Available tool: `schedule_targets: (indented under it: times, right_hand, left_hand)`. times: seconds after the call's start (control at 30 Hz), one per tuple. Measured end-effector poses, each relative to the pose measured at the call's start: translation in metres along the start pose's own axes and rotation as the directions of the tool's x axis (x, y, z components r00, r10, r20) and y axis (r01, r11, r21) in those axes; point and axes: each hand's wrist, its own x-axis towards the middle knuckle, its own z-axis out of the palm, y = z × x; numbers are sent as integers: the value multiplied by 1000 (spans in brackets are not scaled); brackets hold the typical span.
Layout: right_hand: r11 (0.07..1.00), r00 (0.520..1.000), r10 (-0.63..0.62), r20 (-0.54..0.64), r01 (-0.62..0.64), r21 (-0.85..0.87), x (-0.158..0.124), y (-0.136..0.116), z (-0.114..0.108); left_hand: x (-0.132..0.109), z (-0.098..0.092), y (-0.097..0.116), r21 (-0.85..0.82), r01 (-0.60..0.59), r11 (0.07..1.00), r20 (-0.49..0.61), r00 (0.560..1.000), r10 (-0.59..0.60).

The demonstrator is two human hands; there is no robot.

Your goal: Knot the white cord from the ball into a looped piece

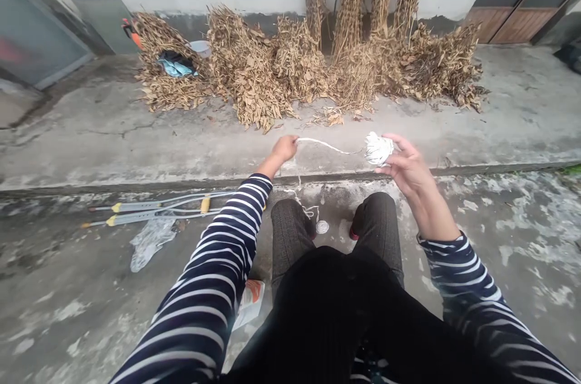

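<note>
My left hand (pixel 285 149) pinches a length of white cord (pixel 324 145) out in front of my knees. That cord runs right to a crumpled white bundle of cord (pixel 379 148), which my right hand (pixel 406 167) grips with curled fingers. A thinner strand drops from my left hand past the concrete step edge to a small white disc or coil (pixel 322 226) on the ground between my knees. The bundle's inner part is hidden by its folds.
A pair of metal crutches (pixel 154 209) and a clear plastic bag (pixel 152 243) lie left of my legs, with a printed packet (pixel 249 305) near my left knee. Dried bean plants (pixel 249 69) are heaped along the wall beyond the concrete step (pixel 136 185).
</note>
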Motion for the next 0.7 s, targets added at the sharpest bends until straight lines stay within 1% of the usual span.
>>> schedule_targets:
  times: [0.07, 0.1, 0.13, 0.17, 0.2, 0.23, 0.3, 0.33, 0.37, 0.43, 0.5, 0.57, 0.63, 0.7]
  right_hand:
    - [1000, 1000, -4, 12, 4, -11, -3, 7, 4]
    - [1000, 1000, 0, 13, 0, -21, -4, 11, 5]
    - [1000, 1000, 5, 8, -5, -29, -5, 15, 6]
    - [999, 1000, 12, -2, -13, -34, -6, 19, 7]
    - [999, 1000, 23, -15, -24, -35, -7, 23, 8]
    - [999, 999, 38, -24, -39, -31, -8, 26, 9]
    - [997, 997, 78, -16, -78, -18, -10, 32, 10]
    - [994, 995, 104, 1, -104, -12, -10, 34, 10]
    - [991, 991, 131, 21, -131, -5, -11, 36, 11]
    - [984, 984, 175, 47, -176, 21, -12, 38, 10]
    - [977, 977, 204, 53, -207, 49, -14, 40, 8]
    - [971, 971, 231, 68, -234, 50, -16, 40, 5]
    - [966, 964, 251, 89, -255, 37, -19, 40, 3]
    - [965, 961, 257, 100, -261, 31, -23, 40, 2]
  left_hand:
    - [-18, 29, 5, 19, 30, 999, 74, 997, -31]
    - [-30, 46, 8, -2, 28, 1000, 113, 993, -28]
    - [-43, 63, 13, -46, 6, 999, 159, 987, 1]
    - [-55, 79, 18, -132, -27, 991, 219, 974, 56]
    - [-67, 93, 24, -288, -63, 956, 275, 950, 145]
    - [-77, 105, 30, -435, -81, 897, 299, 926, 229]
    - [-94, 119, 44, -654, -98, 750, 266, 898, 350]
    - [-99, 123, 51, -705, -111, 701, 230, 899, 373]
    - [-104, 124, 57, -729, -127, 673, 194, 904, 381]
    - [-111, 123, 67, -734, -150, 662, 152, 914, 375]
    - [-116, 120, 72, -720, -142, 680, 152, 923, 354]
    - [-121, 117, 74, -695, -123, 709, 175, 927, 332]
    - [-124, 115, 74, -651, -98, 753, 193, 938, 289]
    - [-125, 110, 73, -601, -85, 795, 177, 955, 236]
